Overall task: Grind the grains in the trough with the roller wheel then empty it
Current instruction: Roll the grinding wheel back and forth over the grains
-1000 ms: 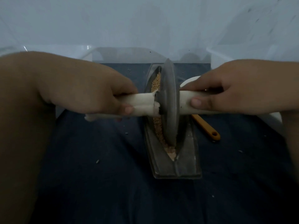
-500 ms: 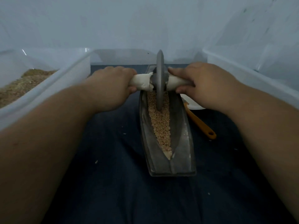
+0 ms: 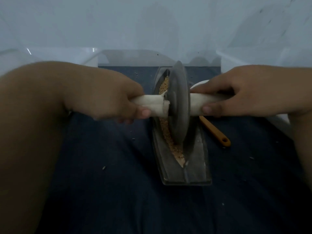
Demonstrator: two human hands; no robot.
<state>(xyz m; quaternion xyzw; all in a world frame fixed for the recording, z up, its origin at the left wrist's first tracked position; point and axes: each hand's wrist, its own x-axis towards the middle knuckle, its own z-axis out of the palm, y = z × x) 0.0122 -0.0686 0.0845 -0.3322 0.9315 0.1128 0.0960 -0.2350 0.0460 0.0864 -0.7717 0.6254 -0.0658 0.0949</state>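
roller wheel (image 3: pixel 179 105): grey, up on its edge in the middle of the frame, bottom edge down in the trough (image 3: pixel 187 168).
white handle (image 3: pixel 152 104): pokes out both sides of the roller wheel, wrapped in something soft.
left hand (image 3: pixel 108 98): middle left of the frame, curled tight round the left end of the white handle, thumb tip close to the roller wheel.
right hand (image 3: pixel 241 95): middle right of the frame, fingers and thumb wrapped round the right end of the white handle.
trough: long and grey, runs from the middle down to the lower middle of the frame, flat on the dark blue cloth (image 3: pixel 101 191).
grains (image 3: pixel 168 139): tan, in the groove of the trough, seen above and below the roller wheel.
orange stick (image 3: pixel 217 133): on the dark blue cloth just right of the trough, below the right hand, hole in its end.
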